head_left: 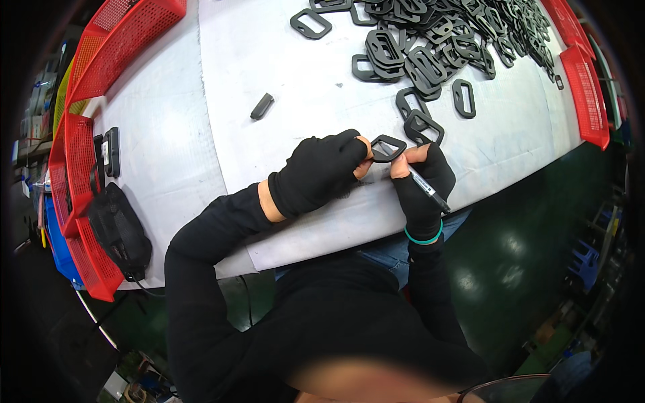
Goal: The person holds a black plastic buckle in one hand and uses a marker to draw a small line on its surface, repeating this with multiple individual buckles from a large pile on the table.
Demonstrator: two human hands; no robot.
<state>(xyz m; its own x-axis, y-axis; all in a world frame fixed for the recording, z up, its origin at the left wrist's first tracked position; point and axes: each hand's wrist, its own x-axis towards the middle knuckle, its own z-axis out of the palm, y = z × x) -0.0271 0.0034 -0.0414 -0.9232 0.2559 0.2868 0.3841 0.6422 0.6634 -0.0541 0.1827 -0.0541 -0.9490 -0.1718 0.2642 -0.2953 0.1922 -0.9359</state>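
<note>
The black frame (389, 159) is up in front of the person, over the near part of the worktop (269, 67). Its left end sits between the bare fingertips of the left hand (316, 164), with the thumb and a finger pinching it. The rest of the frame sticks out to the right, past those fingers, so you can see its big hole. The right hand (411, 196) is just beside the frame's right end, and its thumb and finger are pinching a pen (428, 189). The pen's back end slants down to the right. Its tip is hard to see, so I cannot tell if it touches the frame. Both hands wear black gloves. Just past the frame, two more like it lie one partly over the other, and behind them is a big pile (430, 50). A small dark block (262, 106) lies alone, farther left. Red baskets (70, 148) stand along the left edge, near a black pouch (119, 228).
</note>
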